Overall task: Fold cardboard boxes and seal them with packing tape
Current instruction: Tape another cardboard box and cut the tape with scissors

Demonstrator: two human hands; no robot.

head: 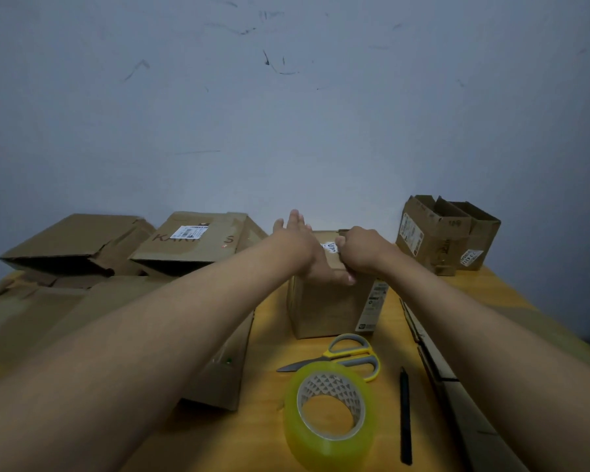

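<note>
The left hand (300,247), fingers straight, is lying flat on top of the small box (327,301) in the middle of the table (269,342), likely pinning its flaps down, while the right hand (356,252) is curling onto the top beside it — whether it is pinching anything, I cannot tell. The tape roll (331,415) and scissors (344,359) are waiting just in front of the box — probably for sealing — with other boxes (198,240) lying behind.

Two bare forearms are extended forward, converging toward the middle. The left hand (302,248) is held flat, fingers straight and pointed away, palm pressed downward, thumb stretched toward the right. The right hand (356,252) is seen knuckles up, fingers curled under; what they grip cannot be told.
</note>
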